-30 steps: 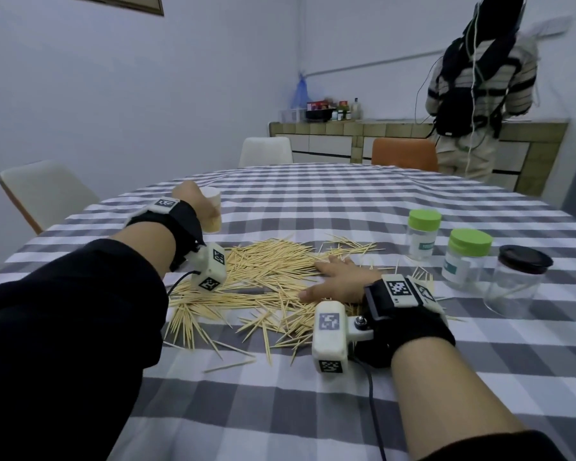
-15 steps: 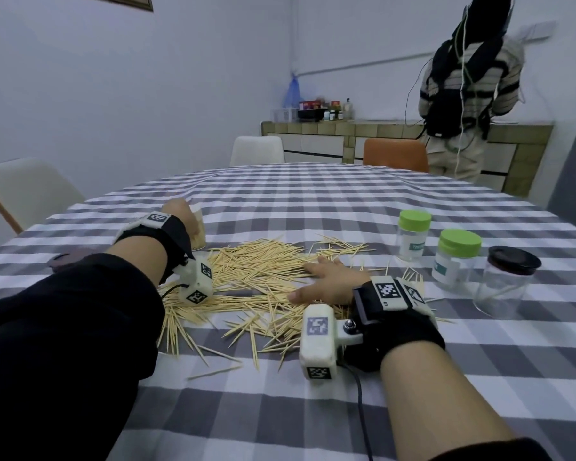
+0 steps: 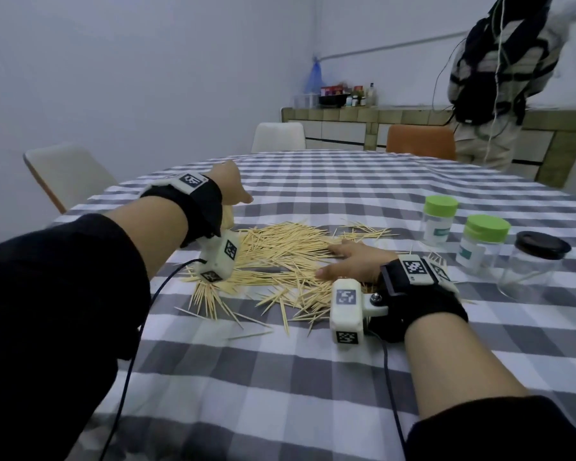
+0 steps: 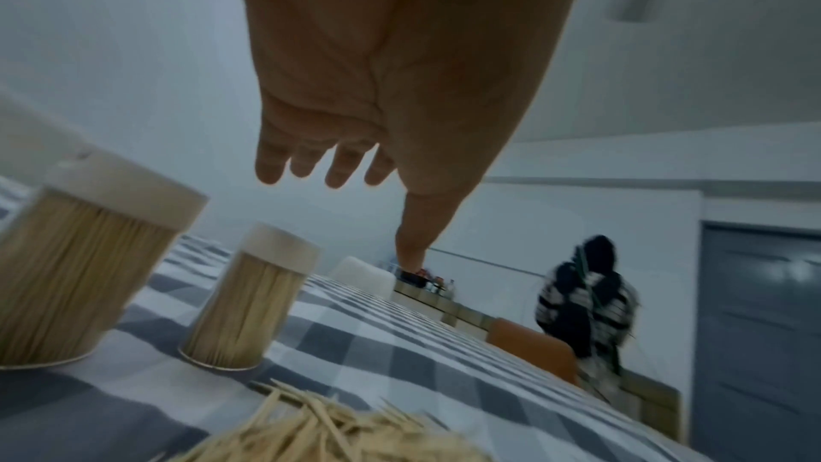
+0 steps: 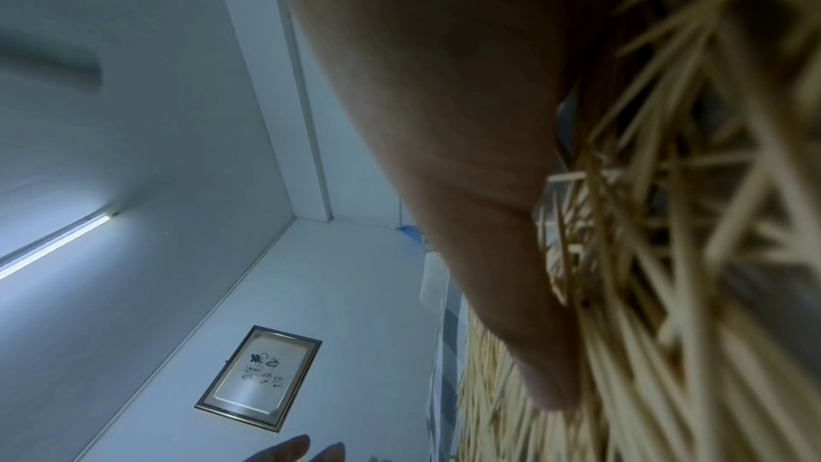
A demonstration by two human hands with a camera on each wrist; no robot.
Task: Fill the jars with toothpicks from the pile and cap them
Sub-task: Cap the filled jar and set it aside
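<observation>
A pile of toothpicks point(image 3: 280, 257) lies spread on the checked tablecloth point(image 3: 313, 377). My right hand point(image 3: 343, 261) rests flat on the pile's right side, fingers straight, palm pressed on the sticks point(image 5: 666, 223). My left hand point(image 3: 236, 194) hangs open in the air at the pile's far left, holding nothing, fingers point(image 4: 271, 167) loose. Below it stand two capped jars packed with toothpicks point(image 4: 80, 259) point(image 4: 249, 304); in the head view only a sliver of one jar point(image 3: 227, 218) shows behind my wrist.
Two clear jars with green caps point(image 3: 439, 224) point(image 3: 482, 244) and a glass jar with a black lid point(image 3: 536, 264) stand at the right. Chairs point(image 3: 419, 141) ring the far edge. A person point(image 3: 499, 78) stands by the counter beyond.
My left hand has let go of the filled jar it was holding and lifted above it, fingers opening. The right hand has stayed flat on the pile.
</observation>
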